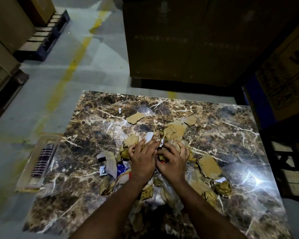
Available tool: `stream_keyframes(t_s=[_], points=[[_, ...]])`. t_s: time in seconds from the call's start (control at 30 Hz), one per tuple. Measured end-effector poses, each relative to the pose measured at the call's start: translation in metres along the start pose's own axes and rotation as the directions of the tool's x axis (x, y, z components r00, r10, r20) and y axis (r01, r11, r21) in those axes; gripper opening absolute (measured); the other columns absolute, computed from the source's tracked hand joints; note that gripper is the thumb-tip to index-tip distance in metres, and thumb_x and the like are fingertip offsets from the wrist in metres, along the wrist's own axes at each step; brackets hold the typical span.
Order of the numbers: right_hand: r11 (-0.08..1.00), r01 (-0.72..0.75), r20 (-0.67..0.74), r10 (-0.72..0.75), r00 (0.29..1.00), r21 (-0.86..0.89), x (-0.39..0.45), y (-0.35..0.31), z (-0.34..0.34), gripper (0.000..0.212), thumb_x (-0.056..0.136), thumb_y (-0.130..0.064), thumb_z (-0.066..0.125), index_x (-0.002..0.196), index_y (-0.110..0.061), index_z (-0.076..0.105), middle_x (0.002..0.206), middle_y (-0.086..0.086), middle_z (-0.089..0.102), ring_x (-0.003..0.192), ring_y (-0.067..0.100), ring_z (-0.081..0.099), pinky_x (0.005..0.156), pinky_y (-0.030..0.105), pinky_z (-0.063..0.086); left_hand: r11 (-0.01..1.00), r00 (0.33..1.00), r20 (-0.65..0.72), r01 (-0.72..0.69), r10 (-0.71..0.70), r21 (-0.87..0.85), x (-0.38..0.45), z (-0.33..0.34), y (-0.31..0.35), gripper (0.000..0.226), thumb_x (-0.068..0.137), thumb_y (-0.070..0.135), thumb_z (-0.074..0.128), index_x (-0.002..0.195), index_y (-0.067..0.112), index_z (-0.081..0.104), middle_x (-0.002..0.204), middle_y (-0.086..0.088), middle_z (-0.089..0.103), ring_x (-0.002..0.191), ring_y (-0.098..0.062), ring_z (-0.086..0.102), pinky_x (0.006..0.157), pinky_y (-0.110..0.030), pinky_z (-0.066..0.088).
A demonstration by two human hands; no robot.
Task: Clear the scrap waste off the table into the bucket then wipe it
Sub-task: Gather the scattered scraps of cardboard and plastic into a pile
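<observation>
A dark marble-patterned table (pixel 223 138) carries a heap of scrap: torn cardboard pieces (pixel 209 165), crumpled brown paper, clear plastic film and white slips. My left hand (pixel 141 156) and my right hand (pixel 173 157) lie side by side on the middle of the heap, fingers curled into the scraps. The left hand's fingers close over cardboard and a white strip (pixel 149 137). The right hand's fingers clutch crumpled plastic and paper. A loose cardboard piece (pixel 135 117) lies farther back. A clear plastic container (pixel 40 157) holding a striped cloth sits on the floor left of the table.
Large cardboard boxes (pixel 197 40) stand right behind the table, and more boxes (pixel 286 69) at the right. A dark pallet with cartons (pixel 41 37) stands at the back left. Grey floor with a yellow line (pixel 72 62) stretches to the left.
</observation>
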State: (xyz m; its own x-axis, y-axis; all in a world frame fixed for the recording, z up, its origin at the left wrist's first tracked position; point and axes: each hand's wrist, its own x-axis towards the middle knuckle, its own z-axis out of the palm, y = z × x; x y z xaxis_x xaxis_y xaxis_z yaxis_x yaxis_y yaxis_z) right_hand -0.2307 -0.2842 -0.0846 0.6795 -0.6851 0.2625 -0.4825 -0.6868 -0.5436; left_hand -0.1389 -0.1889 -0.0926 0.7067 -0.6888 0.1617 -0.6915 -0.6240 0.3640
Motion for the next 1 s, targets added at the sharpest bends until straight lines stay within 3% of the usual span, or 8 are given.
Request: stream_keyframes(t_s=[0.1,0.23,0.37,0.57,0.73,0.9,1.0], points=[[0.999,0.037,-0.028,-0.038,0.999,-0.026,-0.002,0.002,0.001,0.039,0.064,-0.032,0.091,0.098,-0.034,0.073,0.126,-0.013,0.066,0.132,0.030,0.039,0.103,0.062,0.033,0.999,0.999,-0.039,-0.029,0.031,0.035,0.001,0.006,-0.002,0.039,0.097,0.039,0.042,0.133,0.035,0.055,0.134,0.015,0.062,0.127,-0.017,0.045,0.102,-0.044,0.023],[0.996,0.009,-0.011,-0.010,1.000,-0.090,0.000,0.002,0.005,0.064,0.067,-0.033,0.088,0.120,-0.029,0.053,0.132,-0.006,0.063,0.135,0.030,0.037,0.106,0.063,0.030,0.997,0.990,-0.119,-0.069,0.072,0.032,0.013,0.019,-0.004,0.035,0.099,0.040,0.043,0.131,0.032,0.057,0.129,0.012,0.066,0.123,-0.022,0.054,0.103,-0.047,0.027],[0.967,0.057,0.024,-0.053,0.998,-0.248,0.017,0.014,0.014,0.062,0.071,-0.039,0.085,0.123,-0.025,0.055,0.137,-0.004,0.058,0.135,0.033,0.040,0.108,0.062,0.027,0.995,0.983,-0.157,-0.101,0.099,-0.006,0.036,0.025,-0.003,0.034,0.099,0.038,0.042,0.128,0.031,0.059,0.127,0.011,0.067,0.121,-0.021,0.055,0.102,-0.048,0.029],[0.968,0.029,0.071,-0.012,0.997,-0.251,0.025,0.011,0.003,0.065,0.078,-0.048,0.074,0.134,-0.025,0.050,0.148,0.006,0.036,0.138,0.032,0.035,0.112,0.060,0.027,0.993,0.993,-0.016,-0.119,0.119,0.007,0.048,0.011,-0.003,0.040,0.102,0.038,0.037,0.137,0.036,0.055,0.138,0.014,0.058,0.126,-0.016,0.051,0.106,-0.044,0.026],[0.995,0.064,0.140,-0.053,0.989,-0.077,0.027,0.014,-0.034,0.069,0.081,-0.052,0.066,0.141,-0.029,0.040,0.156,0.009,0.025,0.143,0.030,0.028,0.114,0.056,0.031,0.993,0.991,0.094,-0.085,0.093,-0.087,0.049,-0.021,-0.013,0.046,0.102,0.048,0.027,0.142,0.038,0.048,0.149,0.005,0.047,0.132,-0.016,0.044,0.111,-0.047,0.025],[0.998,0.044,0.172,-0.035,0.984,-0.044,0.032,0.019,-0.062,0.068,0.092,-0.055,0.050,0.150,-0.026,0.032,0.155,0.008,0.038,0.139,0.026,0.041,0.110,0.055,0.042,0.966,0.988,0.140,0.097,-0.064,-0.239,0.051,-0.034,-0.034,0.049,0.101,0.051,0.030,0.142,0.032,0.049,0.149,0.002,0.045,0.138,-0.021,0.036,0.114,-0.057,0.027],[0.972,0.112,0.215,-0.067,0.974,-0.206,0.033,0.018,-0.062,0.071,0.095,-0.066,0.035,0.154,-0.025,0.033,0.155,0.003,0.043,0.140,0.023,0.043,0.120,0.058,0.025,0.935,0.972,0.220,0.149,-0.079,-0.321,0.047,-0.031,-0.052,0.044,0.105,0.045,0.034,0.145,0.031,0.046,0.154,-0.001,0.040,0.141,-0.024,0.036,0.114,-0.063,0.030]])
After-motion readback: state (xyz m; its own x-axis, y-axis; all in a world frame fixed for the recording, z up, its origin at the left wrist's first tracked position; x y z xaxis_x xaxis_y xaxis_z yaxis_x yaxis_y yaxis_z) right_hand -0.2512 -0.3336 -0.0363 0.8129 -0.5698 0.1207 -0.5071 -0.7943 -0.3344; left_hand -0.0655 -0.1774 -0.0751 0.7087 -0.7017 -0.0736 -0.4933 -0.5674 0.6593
